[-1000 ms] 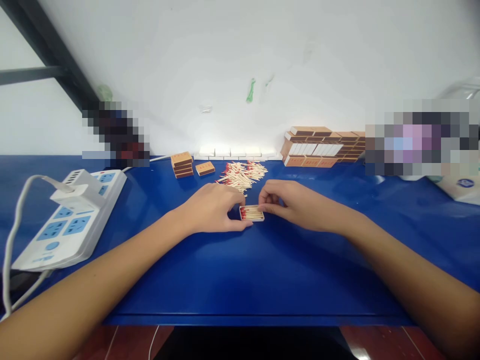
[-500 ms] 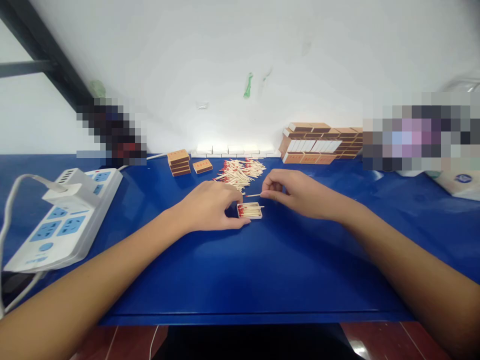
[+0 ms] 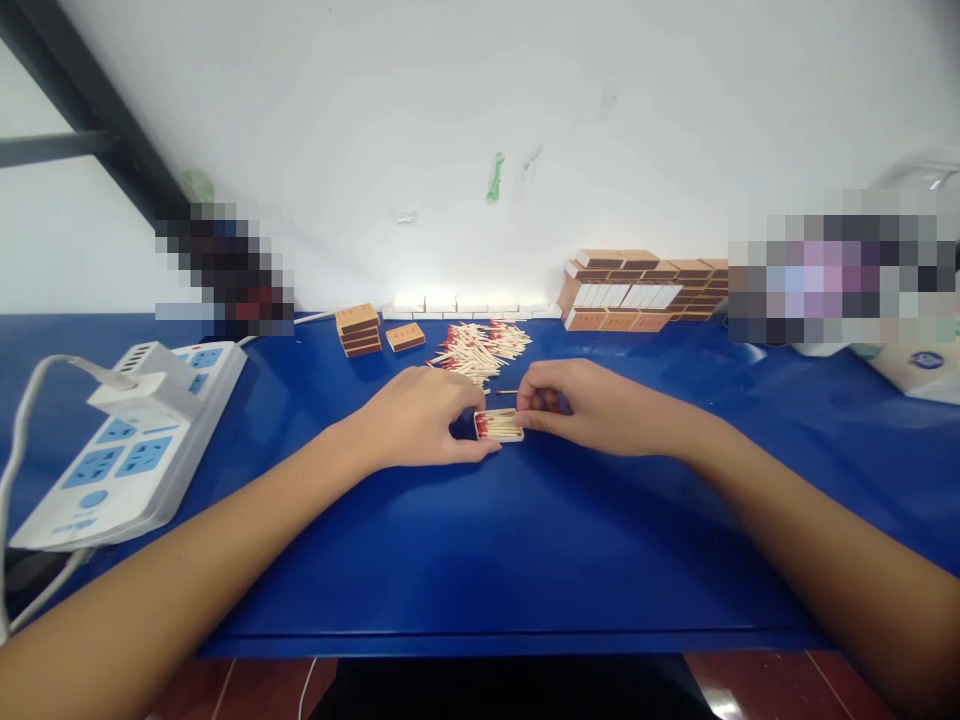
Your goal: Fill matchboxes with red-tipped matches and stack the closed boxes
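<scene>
My left hand [image 3: 424, 418] rests on the table with thumb and fingers closed around the left end of a small white matchbox tray [image 3: 512, 440]. Red-headed matches [image 3: 495, 426] lie side by side in it, heads to the left. My right hand [image 3: 570, 405] is at the tray's right end, thumb and fingertip pinched over the match ends there. One single match [image 3: 507, 392] pokes out leftward behind the tray, its tail meeting my right fingers; how they hold it is partly hidden. Just beyond lies a loose heap of matches [image 3: 480, 350].
Behind the left hand stand a short stack of matchboxes [image 3: 358, 330] and a single matchbox [image 3: 406, 336]. White trays [image 3: 472, 303] line the wall. A large matchbox stack [image 3: 637, 290] stands back right. A white power strip [image 3: 127, 450] with cable lies at left on the blue table [image 3: 480, 560].
My right hand has moved down and slightly toward me onto the tray's right end. A match that stuck out there no longer shows protruding. My left hand stays in place.
</scene>
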`<action>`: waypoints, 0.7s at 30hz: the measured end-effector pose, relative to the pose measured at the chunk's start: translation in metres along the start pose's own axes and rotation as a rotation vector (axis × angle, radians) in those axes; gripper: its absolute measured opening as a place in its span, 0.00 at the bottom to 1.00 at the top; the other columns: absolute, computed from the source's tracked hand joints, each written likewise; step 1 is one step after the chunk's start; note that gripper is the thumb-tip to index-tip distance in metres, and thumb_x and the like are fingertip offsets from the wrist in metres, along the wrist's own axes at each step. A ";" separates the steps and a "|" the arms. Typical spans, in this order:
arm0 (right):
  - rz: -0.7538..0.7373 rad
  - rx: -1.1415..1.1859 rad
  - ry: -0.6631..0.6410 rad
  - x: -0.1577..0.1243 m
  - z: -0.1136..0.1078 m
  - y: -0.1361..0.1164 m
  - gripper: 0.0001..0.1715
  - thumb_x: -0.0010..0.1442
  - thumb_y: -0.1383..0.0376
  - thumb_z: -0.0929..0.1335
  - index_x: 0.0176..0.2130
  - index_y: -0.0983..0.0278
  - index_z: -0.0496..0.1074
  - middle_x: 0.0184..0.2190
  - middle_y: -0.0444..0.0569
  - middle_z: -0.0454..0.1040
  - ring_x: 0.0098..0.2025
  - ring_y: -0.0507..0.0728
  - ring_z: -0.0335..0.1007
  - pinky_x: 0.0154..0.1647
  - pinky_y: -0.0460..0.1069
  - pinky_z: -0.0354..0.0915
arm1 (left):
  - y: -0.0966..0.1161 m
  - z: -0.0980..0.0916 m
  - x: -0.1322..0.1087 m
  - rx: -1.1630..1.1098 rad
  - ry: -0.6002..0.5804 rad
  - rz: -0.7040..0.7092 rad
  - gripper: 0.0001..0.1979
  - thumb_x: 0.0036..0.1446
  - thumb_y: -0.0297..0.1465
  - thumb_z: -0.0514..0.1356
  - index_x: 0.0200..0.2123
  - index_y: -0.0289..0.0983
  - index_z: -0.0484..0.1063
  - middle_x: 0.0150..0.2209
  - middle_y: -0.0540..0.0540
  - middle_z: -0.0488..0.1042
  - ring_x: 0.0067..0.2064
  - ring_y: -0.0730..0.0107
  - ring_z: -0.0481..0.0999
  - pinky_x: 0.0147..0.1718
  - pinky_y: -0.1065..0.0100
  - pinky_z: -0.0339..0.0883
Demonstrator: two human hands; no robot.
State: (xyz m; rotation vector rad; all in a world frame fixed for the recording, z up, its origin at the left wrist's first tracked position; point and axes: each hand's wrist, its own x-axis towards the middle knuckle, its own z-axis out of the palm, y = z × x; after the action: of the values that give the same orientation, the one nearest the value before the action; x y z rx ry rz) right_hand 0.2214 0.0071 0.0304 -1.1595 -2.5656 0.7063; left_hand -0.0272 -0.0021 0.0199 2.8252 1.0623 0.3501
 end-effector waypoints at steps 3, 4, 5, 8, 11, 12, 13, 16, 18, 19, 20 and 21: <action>0.002 -0.031 0.003 -0.001 0.000 0.000 0.14 0.68 0.55 0.67 0.36 0.61 0.74 0.33 0.47 0.76 0.32 0.54 0.67 0.32 0.49 0.60 | 0.001 0.000 0.001 0.006 0.001 -0.002 0.18 0.60 0.47 0.63 0.32 0.37 0.75 0.29 0.50 0.76 0.29 0.70 0.72 0.28 0.67 0.56; -0.002 -0.038 0.007 -0.001 0.000 0.001 0.14 0.68 0.55 0.67 0.36 0.61 0.74 0.33 0.47 0.76 0.32 0.54 0.67 0.32 0.49 0.60 | 0.001 0.000 0.001 0.010 0.003 0.000 0.18 0.60 0.47 0.63 0.32 0.37 0.75 0.29 0.50 0.76 0.28 0.71 0.72 0.28 0.67 0.56; -0.007 -0.044 0.013 -0.001 0.000 0.002 0.14 0.69 0.55 0.67 0.37 0.61 0.74 0.33 0.47 0.76 0.32 0.54 0.67 0.32 0.49 0.60 | 0.001 0.000 0.001 0.012 0.006 0.002 0.19 0.60 0.48 0.63 0.32 0.37 0.75 0.29 0.50 0.76 0.28 0.71 0.72 0.27 0.67 0.56; -0.025 -0.049 0.034 0.001 -0.001 0.007 0.13 0.69 0.55 0.67 0.37 0.61 0.73 0.33 0.47 0.75 0.33 0.54 0.67 0.33 0.49 0.60 | 0.001 0.000 0.001 0.008 0.004 0.005 0.18 0.60 0.48 0.63 0.33 0.37 0.76 0.29 0.50 0.76 0.28 0.71 0.72 0.27 0.67 0.56; -0.042 -0.089 0.098 0.005 0.000 0.016 0.13 0.70 0.57 0.66 0.37 0.62 0.72 0.35 0.48 0.74 0.34 0.55 0.67 0.35 0.50 0.60 | 0.001 -0.001 0.001 0.006 0.000 0.002 0.18 0.60 0.47 0.63 0.33 0.37 0.76 0.29 0.50 0.76 0.28 0.71 0.72 0.28 0.68 0.56; -0.039 -0.121 0.133 0.007 0.001 0.019 0.12 0.70 0.58 0.66 0.37 0.62 0.72 0.36 0.49 0.74 0.35 0.55 0.67 0.36 0.50 0.60 | 0.001 -0.001 0.001 0.005 -0.002 0.001 0.18 0.60 0.47 0.64 0.34 0.37 0.77 0.29 0.50 0.76 0.28 0.71 0.72 0.28 0.68 0.56; -0.034 -0.156 0.167 0.008 0.002 0.022 0.11 0.70 0.59 0.66 0.37 0.62 0.72 0.36 0.49 0.73 0.35 0.56 0.67 0.36 0.50 0.60 | 0.001 -0.001 0.001 0.003 -0.003 0.001 0.18 0.60 0.47 0.64 0.34 0.37 0.77 0.29 0.50 0.76 0.28 0.71 0.72 0.28 0.68 0.56; -0.043 -0.210 0.217 0.011 0.004 0.026 0.09 0.70 0.62 0.66 0.37 0.63 0.71 0.37 0.50 0.72 0.36 0.56 0.66 0.37 0.50 0.59 | 0.002 -0.001 0.001 -0.002 0.000 0.006 0.17 0.61 0.47 0.63 0.35 0.37 0.77 0.30 0.50 0.77 0.29 0.71 0.72 0.29 0.68 0.57; -0.086 -0.166 0.216 0.010 0.004 0.021 0.10 0.70 0.62 0.66 0.36 0.63 0.71 0.36 0.48 0.72 0.35 0.55 0.66 0.36 0.50 0.59 | 0.002 -0.002 0.001 -0.001 0.002 0.009 0.17 0.61 0.47 0.63 0.34 0.37 0.77 0.29 0.51 0.76 0.28 0.71 0.72 0.28 0.68 0.57; -0.111 -0.131 0.214 0.009 0.004 0.017 0.10 0.70 0.61 0.67 0.37 0.62 0.72 0.34 0.47 0.72 0.35 0.54 0.66 0.36 0.49 0.59 | 0.002 -0.002 0.001 0.000 0.001 0.008 0.18 0.61 0.47 0.63 0.33 0.37 0.76 0.29 0.51 0.76 0.28 0.72 0.71 0.28 0.68 0.57; -0.135 -0.096 0.206 0.008 0.004 0.012 0.10 0.70 0.61 0.67 0.37 0.62 0.72 0.33 0.46 0.72 0.34 0.54 0.65 0.36 0.49 0.59 | 0.002 -0.001 0.001 0.002 0.000 0.007 0.18 0.61 0.47 0.63 0.32 0.37 0.75 0.28 0.51 0.75 0.28 0.72 0.71 0.28 0.68 0.56; -0.152 -0.068 0.194 0.007 0.004 0.006 0.09 0.69 0.60 0.68 0.37 0.62 0.73 0.32 0.46 0.72 0.34 0.53 0.65 0.35 0.49 0.58 | 0.002 -0.001 0.001 0.004 0.000 0.006 0.18 0.61 0.47 0.63 0.32 0.37 0.74 0.28 0.52 0.75 0.28 0.72 0.71 0.28 0.68 0.56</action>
State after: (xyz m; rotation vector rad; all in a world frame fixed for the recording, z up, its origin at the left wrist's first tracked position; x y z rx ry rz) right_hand 0.2195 0.0143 0.0235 -0.9855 -2.4974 0.4527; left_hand -0.0255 -0.0026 0.0218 2.8328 1.0553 0.3489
